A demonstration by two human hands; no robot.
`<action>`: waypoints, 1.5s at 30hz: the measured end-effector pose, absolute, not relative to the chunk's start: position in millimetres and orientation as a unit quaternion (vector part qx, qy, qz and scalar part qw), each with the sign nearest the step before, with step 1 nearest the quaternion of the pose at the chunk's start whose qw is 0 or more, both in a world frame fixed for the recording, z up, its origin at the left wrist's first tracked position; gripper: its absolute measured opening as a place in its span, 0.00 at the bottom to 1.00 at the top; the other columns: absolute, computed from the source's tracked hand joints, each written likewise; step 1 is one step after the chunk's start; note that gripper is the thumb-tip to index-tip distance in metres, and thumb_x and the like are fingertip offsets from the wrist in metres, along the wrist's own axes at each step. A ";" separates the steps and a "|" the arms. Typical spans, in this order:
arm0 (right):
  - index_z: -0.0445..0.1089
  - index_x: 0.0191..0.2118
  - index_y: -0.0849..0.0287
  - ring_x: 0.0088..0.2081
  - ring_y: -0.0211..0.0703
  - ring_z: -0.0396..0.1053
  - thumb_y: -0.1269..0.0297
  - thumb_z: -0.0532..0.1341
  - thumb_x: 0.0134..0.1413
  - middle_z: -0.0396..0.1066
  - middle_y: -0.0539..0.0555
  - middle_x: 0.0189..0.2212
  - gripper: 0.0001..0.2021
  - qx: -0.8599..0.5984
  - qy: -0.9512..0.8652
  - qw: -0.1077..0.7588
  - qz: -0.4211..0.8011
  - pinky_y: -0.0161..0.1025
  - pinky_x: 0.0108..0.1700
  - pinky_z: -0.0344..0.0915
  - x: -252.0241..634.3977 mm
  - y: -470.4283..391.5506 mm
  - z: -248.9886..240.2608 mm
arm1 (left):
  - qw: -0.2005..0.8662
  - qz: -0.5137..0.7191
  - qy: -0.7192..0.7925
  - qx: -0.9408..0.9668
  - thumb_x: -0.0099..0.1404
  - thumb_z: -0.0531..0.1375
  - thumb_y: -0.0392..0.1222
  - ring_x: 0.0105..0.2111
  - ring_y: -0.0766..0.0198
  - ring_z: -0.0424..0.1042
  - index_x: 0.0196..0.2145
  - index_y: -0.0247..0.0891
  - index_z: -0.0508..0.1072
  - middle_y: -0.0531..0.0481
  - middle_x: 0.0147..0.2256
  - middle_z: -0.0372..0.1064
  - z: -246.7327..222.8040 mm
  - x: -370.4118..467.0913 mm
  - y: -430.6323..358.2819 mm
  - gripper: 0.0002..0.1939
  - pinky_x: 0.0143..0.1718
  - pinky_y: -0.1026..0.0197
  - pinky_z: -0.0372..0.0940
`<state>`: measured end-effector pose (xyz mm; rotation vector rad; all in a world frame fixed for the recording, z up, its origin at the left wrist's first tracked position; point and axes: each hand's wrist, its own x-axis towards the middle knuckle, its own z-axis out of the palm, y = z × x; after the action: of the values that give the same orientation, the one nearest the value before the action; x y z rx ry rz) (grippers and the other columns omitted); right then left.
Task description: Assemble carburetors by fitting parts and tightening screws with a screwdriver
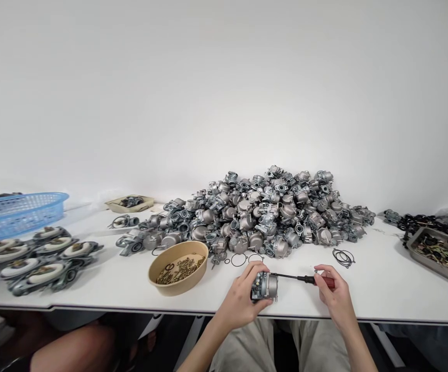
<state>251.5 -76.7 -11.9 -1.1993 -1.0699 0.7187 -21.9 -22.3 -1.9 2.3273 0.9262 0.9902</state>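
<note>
My left hand (243,295) is closed around a grey metal carburetor (266,286), held on its side near the table's front edge with its bowl facing right. In my right hand (335,294) is a screwdriver (305,279) with a red and black handle. Its dark shaft points left, and the tip meets the upper edge of the carburetor's bowl. A small dark ring-like piece shows by my right fingertips, too small to name. Behind my hands, thin black rubber rings (343,257) lie on the white table (379,279).
A large heap of carburetors (247,217) stands behind my hands. Left of them is a tan bowl (158,281) of brass-coloured parts. Carburetors with white rings (46,274) and a blue basket (26,217) are farther left. A metal tray (441,271) holds small parts at right.
</note>
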 end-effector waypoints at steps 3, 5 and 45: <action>0.74 0.37 0.58 0.18 0.33 0.51 0.36 0.71 0.48 0.65 0.48 0.21 0.27 -0.535 -0.460 0.632 0.320 0.33 0.18 0.48 250.3 -76.1 -12.0 | 0.221 0.357 0.339 0.842 0.61 0.68 0.37 0.58 0.45 0.71 0.54 0.46 0.66 0.41 0.58 0.68 -1.8 -21.4 -22.4 0.26 0.55 0.50 0.69; 0.74 0.36 0.58 0.17 0.32 0.51 0.35 0.71 0.48 0.67 0.49 0.20 0.27 -0.536 -0.452 0.632 0.330 0.33 0.18 0.48 249.8 -75.4 -12.7 | 0.217 0.359 0.339 0.842 0.61 0.68 0.38 0.58 0.45 0.72 0.55 0.46 0.66 0.41 0.58 0.68 -2.0 -21.2 -22.5 0.26 0.55 0.50 0.69; 0.74 0.40 0.57 0.15 0.28 0.44 0.29 0.67 0.48 0.66 0.47 0.17 0.32 -0.519 -0.419 0.619 0.415 0.29 0.17 0.41 248.4 -75.2 -6.0 | 0.232 0.363 0.336 0.838 0.61 0.68 0.37 0.57 0.46 0.72 0.54 0.46 0.64 0.42 0.58 0.67 -3.7 -21.2 -20.2 0.26 0.55 0.50 0.68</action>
<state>248.4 -75.2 -6.0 -1.1927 -0.9635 0.9541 -21.2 -20.2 -3.7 2.3026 0.9250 0.9973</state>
